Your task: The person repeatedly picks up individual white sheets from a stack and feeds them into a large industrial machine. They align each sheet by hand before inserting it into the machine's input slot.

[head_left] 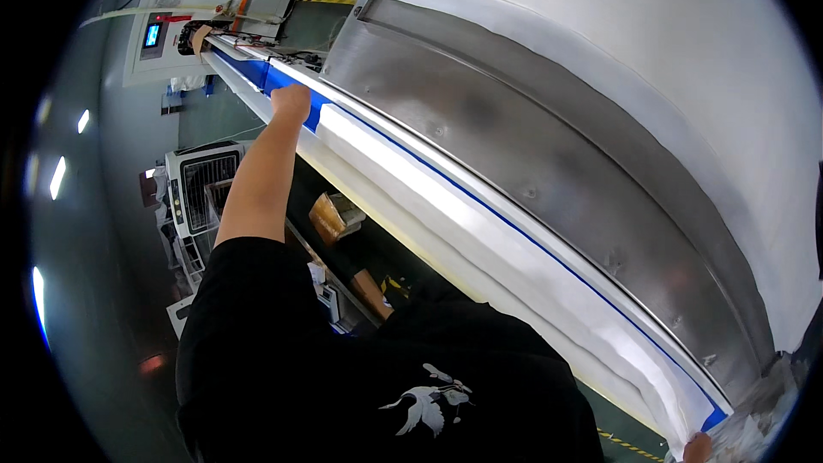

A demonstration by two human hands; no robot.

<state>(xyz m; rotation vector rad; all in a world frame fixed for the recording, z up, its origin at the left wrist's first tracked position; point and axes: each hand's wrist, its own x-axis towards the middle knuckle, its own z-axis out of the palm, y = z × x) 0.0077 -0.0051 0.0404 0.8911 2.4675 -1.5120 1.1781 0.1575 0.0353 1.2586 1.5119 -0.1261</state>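
Note:
A long strip of white fabric (480, 219) stretches diagonally along a blue-surfaced ledge (279, 79) on the machine's near side. Toward its far left end, my left hand (292, 103) is closed in a fist against the blue surface, just beyond the fabric's end. What that fist holds, if anything, is hidden. At the opposite end, low on the right, my right hand (699, 447) shows only in part. Its fingers seem closed at the corner of the white fabric, beside the last bit of blue.
Behind the ledge runs a bare metal plate (514, 146), with a broad white sheet (600, 17) above it. A control panel (153, 36) with a lit screen stands at far left. Beneath the ledge are a cardboard box (330, 219) and other items. Crumpled clear plastic (767, 411) lies at right.

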